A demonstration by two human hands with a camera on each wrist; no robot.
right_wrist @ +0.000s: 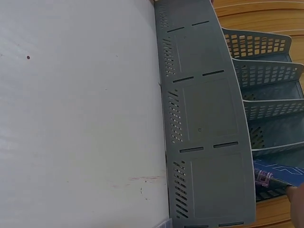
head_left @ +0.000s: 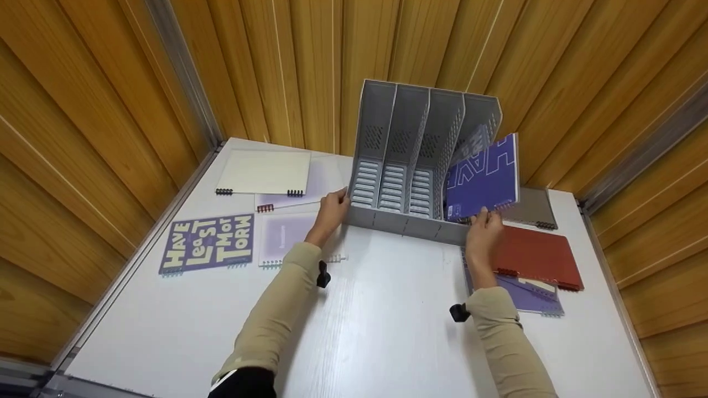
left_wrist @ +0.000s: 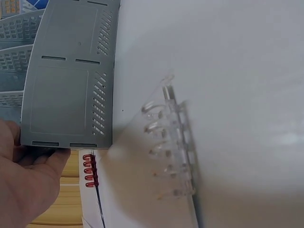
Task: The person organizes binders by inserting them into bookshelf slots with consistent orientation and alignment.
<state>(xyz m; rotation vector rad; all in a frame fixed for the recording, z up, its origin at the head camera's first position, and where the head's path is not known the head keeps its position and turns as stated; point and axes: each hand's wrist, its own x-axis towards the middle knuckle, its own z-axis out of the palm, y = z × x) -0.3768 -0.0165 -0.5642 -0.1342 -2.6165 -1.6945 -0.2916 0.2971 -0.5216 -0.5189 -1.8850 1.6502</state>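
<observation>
A grey file organizer with upright dividers stands at the back of the white table. My left hand grips its left front corner; the left wrist view shows fingers curled at the organizer's end. My right hand is at the right front corner, where it pinches the lower edge of a blue spiral notebook. That notebook leans tilted, partly inside the rightmost compartment and partly past the organizer's right side. In the right wrist view only a bit of the right hand shows, beside the notebook's clear coil.
Left of the organizer lie a cream notebook, a purple lettered notebook and a pale lilac notebook. On the right are a red notebook, a grey-brown notebook and a purple one. Wooden panels stand behind.
</observation>
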